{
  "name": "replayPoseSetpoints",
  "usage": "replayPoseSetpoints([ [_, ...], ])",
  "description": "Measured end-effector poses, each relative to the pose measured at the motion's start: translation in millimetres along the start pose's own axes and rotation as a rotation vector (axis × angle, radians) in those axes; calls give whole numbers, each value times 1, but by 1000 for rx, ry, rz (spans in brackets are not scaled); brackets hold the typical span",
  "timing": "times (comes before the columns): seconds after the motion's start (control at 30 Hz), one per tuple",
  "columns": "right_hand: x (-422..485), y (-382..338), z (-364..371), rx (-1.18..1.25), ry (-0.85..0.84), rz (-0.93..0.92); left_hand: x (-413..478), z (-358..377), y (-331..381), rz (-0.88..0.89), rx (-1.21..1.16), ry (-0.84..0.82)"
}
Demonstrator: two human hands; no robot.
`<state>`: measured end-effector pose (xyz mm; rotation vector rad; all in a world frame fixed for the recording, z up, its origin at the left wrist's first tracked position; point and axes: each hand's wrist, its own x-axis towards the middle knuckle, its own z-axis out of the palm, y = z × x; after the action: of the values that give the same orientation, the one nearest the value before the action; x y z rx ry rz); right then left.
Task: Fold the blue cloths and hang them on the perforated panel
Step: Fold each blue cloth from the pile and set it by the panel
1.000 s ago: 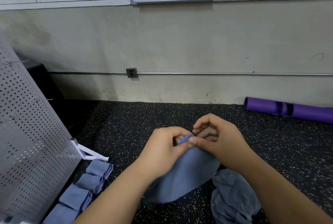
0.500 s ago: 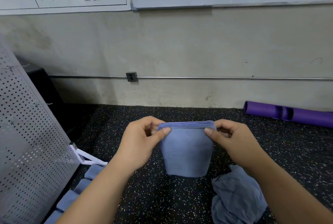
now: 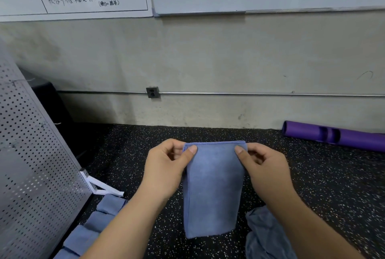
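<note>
A folded blue cloth (image 3: 213, 192) hangs flat in the air in front of me, above the speckled floor. My left hand (image 3: 166, 167) pinches its top left corner and my right hand (image 3: 264, 167) pinches its top right corner. The grey perforated panel (image 3: 31, 165) leans at the left on a white foot (image 3: 100, 185). Several folded blue cloths (image 3: 93, 223) lie in a row on the floor along the panel's base. A crumpled blue cloth (image 3: 266, 235) lies on the floor under my right forearm.
A purple roller (image 3: 333, 135) lies by the wall at the right. A dark box (image 3: 50, 104) stands behind the panel. A metal conduit with a socket (image 3: 153, 92) runs along the wall, and whiteboards hang above.
My hands drew apart from the bunched cloth and lifted it, stretching its top edge. It now hangs flat as a folded rectangle, held slightly wider and higher than half a second ago.
</note>
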<state>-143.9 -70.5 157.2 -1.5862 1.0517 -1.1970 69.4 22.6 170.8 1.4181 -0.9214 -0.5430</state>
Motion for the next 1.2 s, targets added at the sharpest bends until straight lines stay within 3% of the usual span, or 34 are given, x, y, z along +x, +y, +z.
replayPoseSetpoints([
  [0.13,-12,-7,14,-163,194,-65,-5,14,-5,24,133,94],
  [0.3,-23,-12,29,-212,287,-168,-12,27,-1,39,165,189],
  [1.2,-39,-6,48,-333,105,-380,-29,42,3,54,61,56],
])
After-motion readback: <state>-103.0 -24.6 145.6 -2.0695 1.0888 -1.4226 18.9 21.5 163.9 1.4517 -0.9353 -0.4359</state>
